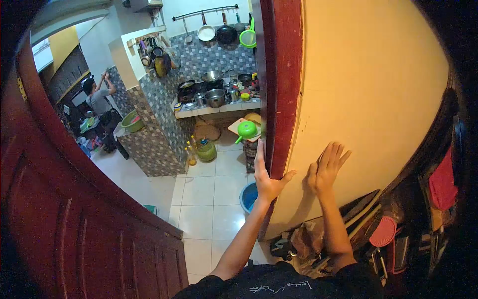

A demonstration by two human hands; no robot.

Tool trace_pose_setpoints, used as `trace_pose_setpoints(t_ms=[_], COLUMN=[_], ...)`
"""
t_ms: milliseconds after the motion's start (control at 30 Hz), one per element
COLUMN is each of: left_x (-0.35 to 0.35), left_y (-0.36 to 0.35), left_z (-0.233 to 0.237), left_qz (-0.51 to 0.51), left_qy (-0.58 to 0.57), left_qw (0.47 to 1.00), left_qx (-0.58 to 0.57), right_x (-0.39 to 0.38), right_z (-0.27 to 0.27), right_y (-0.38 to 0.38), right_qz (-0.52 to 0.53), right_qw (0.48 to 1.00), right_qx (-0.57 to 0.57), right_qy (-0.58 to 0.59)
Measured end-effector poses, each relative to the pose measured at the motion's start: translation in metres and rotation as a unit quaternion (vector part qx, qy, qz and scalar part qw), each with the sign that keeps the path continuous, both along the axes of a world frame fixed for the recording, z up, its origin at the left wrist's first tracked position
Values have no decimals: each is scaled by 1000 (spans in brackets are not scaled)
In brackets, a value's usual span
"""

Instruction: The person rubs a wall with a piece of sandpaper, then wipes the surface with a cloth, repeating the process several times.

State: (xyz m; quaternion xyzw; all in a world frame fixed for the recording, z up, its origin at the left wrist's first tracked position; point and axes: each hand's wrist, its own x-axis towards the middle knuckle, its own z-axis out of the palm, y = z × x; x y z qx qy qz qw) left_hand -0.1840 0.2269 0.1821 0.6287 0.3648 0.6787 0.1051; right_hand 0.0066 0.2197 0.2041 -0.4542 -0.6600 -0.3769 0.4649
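Observation:
My left hand (270, 185) is at the dark red door frame (286, 94), fingers pointing up and thumb spread towards the wall. It appears to rest against the frame's edge and holds nothing. To its right, my right hand (326, 169) lies against the yellow wall (368, 89), fingers stretched upward and slightly apart, also without any object. Past the left hand, inside the kitchen, a bright green pan-like item (246, 130) sits on a pale board. A blue tub (248, 197) stands on the floor, partly hidden by the frame and my left hand.
An open panelled door (89, 214) fills the left side. Beyond the doorway are a tiled counter with pots (215, 97), hanging pans (206, 33) and a green gas cylinder (205, 150). Another person (101, 94) stands further back, arms raised. Wood and tools, including a red fly-swatter-like item (383, 231), lie right.

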Motion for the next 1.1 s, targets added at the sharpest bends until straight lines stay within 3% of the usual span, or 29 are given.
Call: trace_pose_setpoints(t_ms=[200, 333, 467, 567, 733, 833, 933, 1067, 1100], left_x=[-1, -3, -2, -2, -2, -2, -3, -2, -2], left_y=[-3, -2, 0, -2, 0, 0, -1, -3, -4], left_z=[2, 4, 4, 8, 5, 3, 5, 9, 9], left_qz=[-7, -19, -12, -3, 1, -4, -1, 2, 3], left_qy=[6, 1, -1, 6, 11, 9, 13, 7, 7], left_qw=[1000, 1000, 1000, 1000, 1000, 1000, 1000, 999, 1000], left_qx=[4, 11, 23, 25, 19, 21, 27, 33, 30], right_x=[0, 1, -1, 0, -4, -4, -4, -7, -8], right_z=[152, 134, 21, 5, 139, 166, 120, 6, 5], right_y=[3, 1, 4, 4, 3, 4, 4, 5, 3], right_qz=[-8, 5, 3, -3, -8, -9, -6, 6, 7], right_qw=[998, 998, 998, 999, 996, 995, 996, 997, 997], right_qx=[43, 35, 15, 16, 47, 64, 44, 15, 12], right_qy=[54, 61, 58, 40, 78, 81, 82, 78, 79])
